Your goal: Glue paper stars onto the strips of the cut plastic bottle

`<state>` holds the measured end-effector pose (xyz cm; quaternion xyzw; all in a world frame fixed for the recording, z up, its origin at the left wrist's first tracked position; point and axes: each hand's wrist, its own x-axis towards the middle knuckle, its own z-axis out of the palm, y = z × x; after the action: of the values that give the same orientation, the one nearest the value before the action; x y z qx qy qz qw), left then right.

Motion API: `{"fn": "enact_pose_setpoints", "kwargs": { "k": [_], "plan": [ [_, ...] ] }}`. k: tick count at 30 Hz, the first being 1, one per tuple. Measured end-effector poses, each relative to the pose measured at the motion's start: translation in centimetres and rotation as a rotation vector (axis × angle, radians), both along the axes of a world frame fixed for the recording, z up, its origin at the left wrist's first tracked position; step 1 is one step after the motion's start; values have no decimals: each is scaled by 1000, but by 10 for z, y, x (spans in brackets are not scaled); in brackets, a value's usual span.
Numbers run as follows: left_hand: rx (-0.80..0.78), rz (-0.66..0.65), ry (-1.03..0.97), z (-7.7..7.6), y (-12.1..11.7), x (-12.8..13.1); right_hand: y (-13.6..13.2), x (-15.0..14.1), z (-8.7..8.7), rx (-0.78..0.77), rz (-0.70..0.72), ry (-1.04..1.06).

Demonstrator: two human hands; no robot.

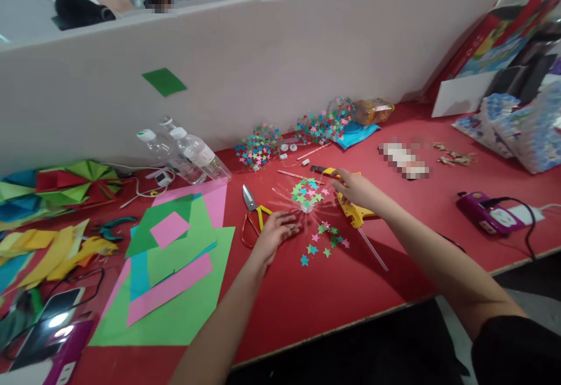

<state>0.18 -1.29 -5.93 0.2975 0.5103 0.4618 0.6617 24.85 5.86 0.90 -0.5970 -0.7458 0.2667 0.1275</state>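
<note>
A bunch of clear, thin strands tipped with paper stars [307, 192] fans out on the red table. Close to its left side is my left hand [277, 231], fingers stretched out and slightly apart; whether they touch the strands I cannot tell. My right hand [356, 189] hovers at the bunch's right side with loosely spread fingers, partly over a yellow glue gun [357, 214] with a clear glue stick [373, 249]. A yellow and black utility knife [323, 170] lies just beyond it. Several loose paper stars [326, 239] lie in front of the bunch. Scissors [252, 215] with red and yellow handles rest left.
Coloured paper sheets [188, 306] are stacked at left, with plastic bottles [199, 154] behind. Two finished-looking star bunches [258, 146] stand by the white partition [263, 63]. A purple power box [488, 212] with cables sits at right, near the table edge.
</note>
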Motion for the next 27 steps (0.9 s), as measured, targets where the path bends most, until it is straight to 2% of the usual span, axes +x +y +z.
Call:
{"fn": "enact_pose_setpoints", "kwargs": {
  "k": [4, 11, 15, 21, 27],
  "plan": [
    [22, -79, -38, -5, 3, 0, -6, -9, -4, -62, -58, 93],
    [75, -91, 9, -6, 12, 9, -16, -25, -3, -157, -138, 197],
    [103, -62, 45, -13, 19, 13, -16, -30, -3, -205, -148, 280],
    [134, 31, 124, -24, 24, 27, -11, -26, -15, -226, -119, 380],
    [175, 115, 233, -20, 31, 43, -8, -17, -25, -262, -39, 518]
  ]
}}
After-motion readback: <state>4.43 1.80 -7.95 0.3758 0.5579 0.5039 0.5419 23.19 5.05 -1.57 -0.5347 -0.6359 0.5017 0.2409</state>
